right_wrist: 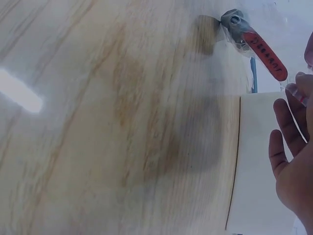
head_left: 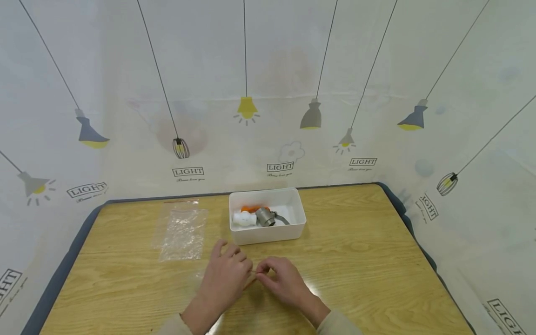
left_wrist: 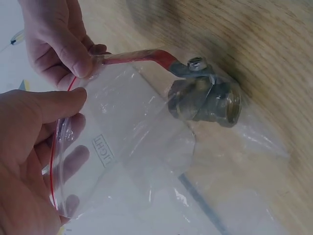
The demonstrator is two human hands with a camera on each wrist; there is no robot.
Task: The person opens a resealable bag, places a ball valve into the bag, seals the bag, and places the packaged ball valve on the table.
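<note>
Both hands hold a clear zip bag (left_wrist: pixel 132 142) with a red strip along its mouth. Inside the bag is a metal ball valve (left_wrist: pixel 200 100) with a red lever handle (right_wrist: pixel 266 56). My left hand (head_left: pixel 226 277) grips the bag's mouth, thumb on the near side and fingers seen through the plastic. At the other end of the red strip, my right hand (head_left: pixel 286 281) pinches the bag between thumb and forefinger, close to the handle's tip. From the head view, the valve and most of this bag are hidden behind the hands.
Beyond the hands stands a white plastic box (head_left: pixel 268 237). It contains an orange part (head_left: pixel 251 209), a white fitting (head_left: pixel 244 219) and a grey metal fitting (head_left: pixel 265 217) beside a dark lever-like piece. Flat clear bags (head_left: pixel 184 235) lie left of it on the wooden table (head_left: pixel 377 260).
</note>
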